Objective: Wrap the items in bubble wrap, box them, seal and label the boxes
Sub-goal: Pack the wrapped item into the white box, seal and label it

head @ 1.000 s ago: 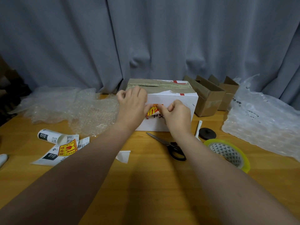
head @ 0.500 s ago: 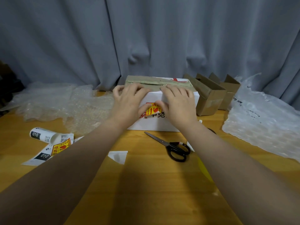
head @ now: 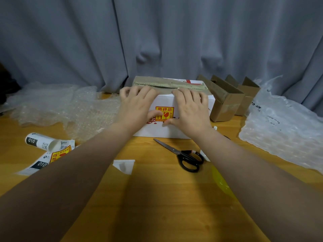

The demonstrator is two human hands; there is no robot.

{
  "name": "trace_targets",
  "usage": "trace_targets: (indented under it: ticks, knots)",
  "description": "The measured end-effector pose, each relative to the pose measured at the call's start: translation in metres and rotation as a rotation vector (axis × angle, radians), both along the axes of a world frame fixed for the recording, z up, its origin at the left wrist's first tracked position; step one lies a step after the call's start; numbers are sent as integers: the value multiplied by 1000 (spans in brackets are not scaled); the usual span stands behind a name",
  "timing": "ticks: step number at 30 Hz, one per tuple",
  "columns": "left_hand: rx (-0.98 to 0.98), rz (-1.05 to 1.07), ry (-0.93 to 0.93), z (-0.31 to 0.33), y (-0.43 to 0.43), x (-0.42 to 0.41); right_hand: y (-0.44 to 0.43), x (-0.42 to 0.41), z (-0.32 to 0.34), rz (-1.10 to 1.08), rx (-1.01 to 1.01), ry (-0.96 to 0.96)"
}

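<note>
White box [head: 174, 131] at 12 o'clock is braced by left hand [head: 135, 109] and right hand [head: 190, 112], fingers [head: 187, 96] flat, nothing gripped; fragile sticker [head: 164, 112], apparently thumb-pressed, is best smoothed centre-outward against bubbles.

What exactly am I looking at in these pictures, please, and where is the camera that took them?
There is no machine here. A person works with bare hands, and every picture comes from one wide-angle camera worn on their head. It looks forward and down, which is why the arms reach in from the bottom edge.

The left hand and right hand lie flat on a white box. The fingers rest over its top front edge, and the thumbs sit beside a yellow fragile sticker on its front. Neither hand grips anything.

On the wooden table lie black scissors, a paper scrap and printed label sheets. Bubble wrap lies on the left and an air-cushion sheet on the right. Open brown cartons stand to the right of the box. A grey curtain hangs behind.
</note>
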State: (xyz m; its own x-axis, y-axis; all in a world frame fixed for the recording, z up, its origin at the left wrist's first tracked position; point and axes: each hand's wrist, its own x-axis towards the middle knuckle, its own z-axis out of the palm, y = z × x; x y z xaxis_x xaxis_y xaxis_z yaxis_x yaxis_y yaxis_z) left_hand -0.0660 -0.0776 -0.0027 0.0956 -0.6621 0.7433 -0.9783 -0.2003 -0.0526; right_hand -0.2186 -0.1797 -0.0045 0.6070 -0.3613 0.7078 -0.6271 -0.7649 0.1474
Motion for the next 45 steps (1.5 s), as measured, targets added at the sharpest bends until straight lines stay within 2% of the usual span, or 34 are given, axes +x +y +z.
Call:
trace_targets:
  ticks: [5, 7, 9, 11, 14, 18, 26, 32, 35, 39, 42, 45]
  knots:
    - [14, 9, 266, 16, 3, 0, 4, 0, 6, 28, 70, -77]
    - [-21, 67, 463, 14, 7, -2, 7, -4, 10, -37, 82, -108]
    - [-13, 50, 712, 10, 8, -6, 7, -10, 10, -210, 232, -147]
    - [12, 23, 802, 2, 6, -11, 10, -14, 7, -262, 462, -225]
    - [-22, 59, 795, -1, 6, -21, 17, -13, 0, -152, 630, -363]
    - [-49, 128, 726, -6, 15, -32, 29, -17, -6, -144, 595, -375]
    - [-48, 214, 595, -5, 55, -35, 59, -26, -5, -175, 528, -266]
    - [-70, 230, 547, -1, 75, -38, 72, -23, -5, -141, 581, -396]
    - [-71, 169, 591, -2, 82, -37, 74, -22, -4, -147, 578, -383]
    - [-59, 80, 827, 7, 109, -23, 92, -19, -8, -161, 463, -292]
    - [120, 213, 679, 12, 141, -3, 117, -14, -8, -30, 384, -267]
    - [432, 331, 580, 15, 173, 12, 139, -1, -6, 248, 459, -191]
